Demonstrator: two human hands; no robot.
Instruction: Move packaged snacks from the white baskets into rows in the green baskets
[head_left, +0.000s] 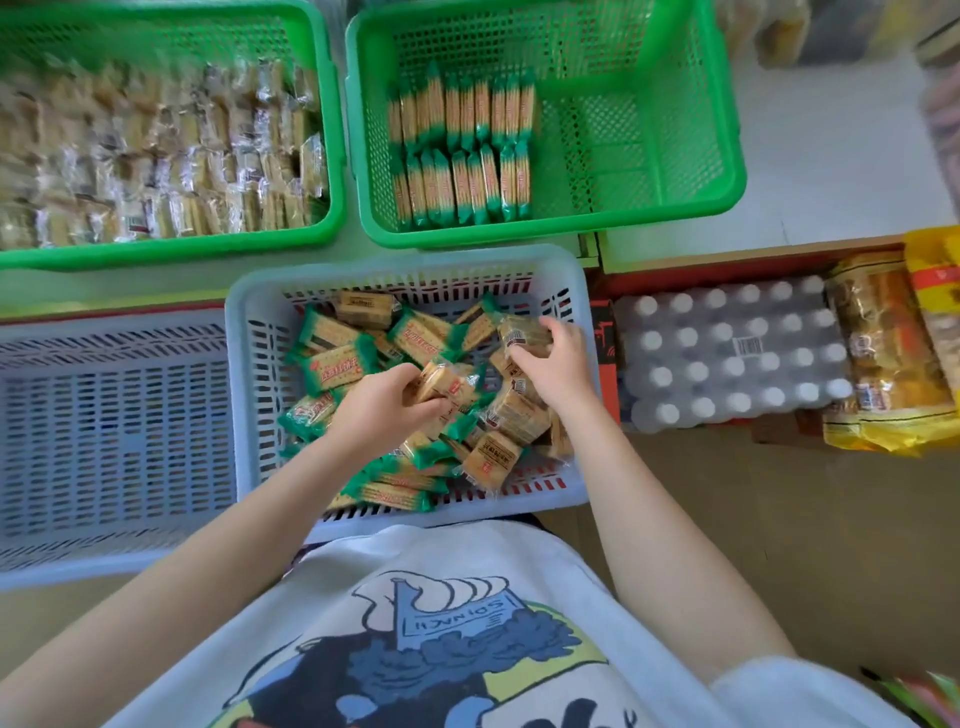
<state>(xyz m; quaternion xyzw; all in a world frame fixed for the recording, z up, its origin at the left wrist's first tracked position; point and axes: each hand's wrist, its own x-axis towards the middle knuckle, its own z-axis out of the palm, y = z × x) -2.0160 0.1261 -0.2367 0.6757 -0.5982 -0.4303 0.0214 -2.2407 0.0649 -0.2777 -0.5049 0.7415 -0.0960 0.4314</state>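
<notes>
A white basket (249, 395) in front of me holds a loose heap of green-edged cracker packets (337, 364). My left hand (382, 410) grips several packets (447, 387) gathered in a stack above the heap. My right hand (558, 366) curls round another packet (522, 332) at the basket's right side. Beyond it, a green basket (717, 130) holds two rows of the same packets (462, 145) standing on edge at its left; its right half is bare.
A second green basket (332, 130) at far left is filled with rows of clear-wrapped snacks. A white basket (104, 431) with nothing in it sits at left. A shrink-wrapped pack of bottles (732, 353) and yellow snack bags (883, 358) lie at right.
</notes>
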